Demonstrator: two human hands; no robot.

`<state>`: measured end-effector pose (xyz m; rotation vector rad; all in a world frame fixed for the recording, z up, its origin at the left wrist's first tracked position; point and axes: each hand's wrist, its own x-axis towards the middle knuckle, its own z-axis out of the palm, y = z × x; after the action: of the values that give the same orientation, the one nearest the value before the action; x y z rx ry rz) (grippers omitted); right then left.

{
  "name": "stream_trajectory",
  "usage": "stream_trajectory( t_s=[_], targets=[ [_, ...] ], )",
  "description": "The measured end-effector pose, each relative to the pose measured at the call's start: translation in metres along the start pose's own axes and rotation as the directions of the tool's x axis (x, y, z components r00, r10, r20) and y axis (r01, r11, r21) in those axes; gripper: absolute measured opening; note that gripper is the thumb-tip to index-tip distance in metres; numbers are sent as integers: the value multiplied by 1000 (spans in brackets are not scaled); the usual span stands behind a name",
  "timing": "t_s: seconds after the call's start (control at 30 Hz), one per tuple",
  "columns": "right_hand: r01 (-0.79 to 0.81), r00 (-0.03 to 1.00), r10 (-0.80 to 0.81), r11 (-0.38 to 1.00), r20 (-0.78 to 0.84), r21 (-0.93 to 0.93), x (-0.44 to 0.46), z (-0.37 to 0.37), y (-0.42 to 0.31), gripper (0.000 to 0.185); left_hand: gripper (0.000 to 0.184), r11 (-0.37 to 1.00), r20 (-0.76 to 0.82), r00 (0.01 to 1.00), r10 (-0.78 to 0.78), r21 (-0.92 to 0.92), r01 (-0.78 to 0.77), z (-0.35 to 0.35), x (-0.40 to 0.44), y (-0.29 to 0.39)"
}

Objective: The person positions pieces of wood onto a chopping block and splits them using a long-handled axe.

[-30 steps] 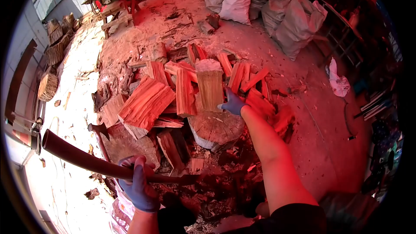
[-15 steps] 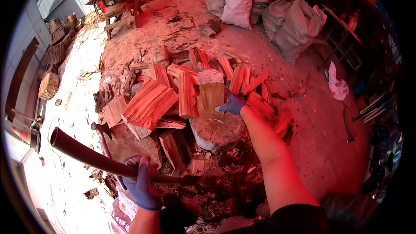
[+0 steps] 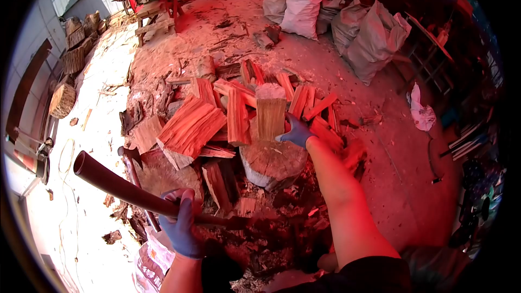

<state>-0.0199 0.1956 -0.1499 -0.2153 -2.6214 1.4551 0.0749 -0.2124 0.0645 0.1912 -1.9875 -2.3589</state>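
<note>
My left hand (image 3: pixel 184 222), in a grey-blue glove, is wrapped round a long, dark, round handle (image 3: pixel 122 190). The handle slants up to the left; its other end fades into shadow below the wood, so I cannot make out a head there. My gloved right hand (image 3: pixel 297 131) grips the right side of an upright split log (image 3: pixel 270 116), thumb toward me and fingers behind. This log stands on a round chopping block (image 3: pixel 274 160), near its back edge. An axe (image 3: pixel 130 163) leans by another wide stump (image 3: pixel 168 176), left of the block.
Split firewood (image 3: pixel 192 127) is heaped behind and beside the block. Filled sacks (image 3: pixel 374 38) stand at the back right, and a bench-like stand (image 3: pixel 154 0) at the back left. Round logs (image 3: pixel 62 100) line the left wall. Bark litters the floor, and a printed bag (image 3: pixel 152 266) lies near my left forearm.
The view has shifted slightly. The upright log looks a little turned on the block, with my right hand still at its side. My left hand keeps hold of the dark handle.
</note>
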Motion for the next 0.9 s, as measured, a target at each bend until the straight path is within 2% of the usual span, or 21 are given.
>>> stream_trajectory(
  t_s=[0.03, 0.1, 0.17, 0.2, 0.23, 0.27, 0.3, 0.33, 0.4, 0.47, 0.5, 0.53, 0.6, 0.63, 0.67, 0.7, 0.73, 0.77, 0.83, 0.87, 0.9],
  targets=[
    [-1, 1000, 1, 1000, 1, 1, -9, 5, 5, 105, 30, 1000, -15, 1000, -11, -12, 11, 1, -1, 1],
    [6, 954, 44, 986, -296, 168, -39, 21, 17, 82, 29, 999, -29, 999, -30, -18, 29, 0, -4, 1],
    [-2, 861, 317, 784, -398, 621, -81, 51, 35, 44, 28, 1000, 20, 1000, -20, -24, 20, -4, -8, 0],
    [-60, 787, 511, 622, -346, 781, -116, 64, 15, 35, 27, 999, 39, 999, -30, -43, 31, -5, -10, 0],
    [-116, 736, 620, 508, -270, 853, -149, 82, 6, 35, 27, 998, 48, 998, -39, -46, 41, -6, -14, 0],
    [-191, 733, 667, 390, -132, 901, -185, 109, -6, 37, 27, 998, 84, 996, -26, -48, 30, -7, -16, 1],
    [-279, 744, 667, 262, 35, 924, -222, 138, -20, 41, 27, 999, 124, 992, -16, -47, 22, -7, -19, 3],
    [-379, 771, 590, 125, 238, 917, -258, 168, -38, 46, 25, 999, 153, 988, -23, -44, 30, -8, -25, 5],
    [-577, 761, 291, -105, 580, 810, -309, 222, -89, 59, 25, 1000, 205, 979, -9, -23, 14, -12, -42, 13],
    [-714, 680, -23, -249, 733, 654, -331, 248, -153, 71, 25, 999, 244, 970, 6, -41, 4, -15, -68, 23],
    [-751, 644, -193, -343, 740, 564, -338, 252, -182, 78, 25, 999, 268, 963, 7, -38, 3, -23, -83, 25],
    [-737, 662, -192, -343, 724, 582, -339, 243, -222, 78, 27, 997, 307, 949, 71, -54, -57, -32, -100, 24],
    [-407, 849, 42, -584, 527, 702, -338, 222, -294, 82, 35, 979, 431, 880, 198, -138, -153, -49, -134, 40],
    [-328, 908, 30, -566, 417, 756, -342, 231, -283, 72, 39, 954, 456, 856, 244, -269, -128, -58, -153, 50],
    [-240, 954, 18, -556, 300, 796, -345, 241, -272, 64, 41, 916, 511, 787, 346, -366, -165, -67, -161, 50],
    [-246, 949, -3, -630, 315, 737, -356, 242, -275, 56, 44, 868, 555, 703, 446, -460, -188, -78, -166, 52],
    [-244, 904, 77, -717, 421, 654, -370, 234, -280, 35, 51, 881, 598, 673, 436, -435, -184, -91, -177, 65],
    [-244, 907, 70, -717, 415, 654, -384, 228, -284, 35, 52, 826, 609, 612, 505, -546, -139, -100, -191, 80],
    [-264, 827, 132, -767, 546, 586, -408, 215, -291, 17, 58, 699, 604, 505, 617, -715, 1, -123, -214, 106],
    [-285, 785, 189, -735, 590, 615, -415, 199, -308, 11, 58, 708, 648, 466, 602, -703, 62, -149, -219, 112],
    [-354, 811, 116, -683, 574, 639, -421, 188, -314, 12, 57, 715, 689, 413, 596, -689, 118, -178, -219, 116]
  ],
)
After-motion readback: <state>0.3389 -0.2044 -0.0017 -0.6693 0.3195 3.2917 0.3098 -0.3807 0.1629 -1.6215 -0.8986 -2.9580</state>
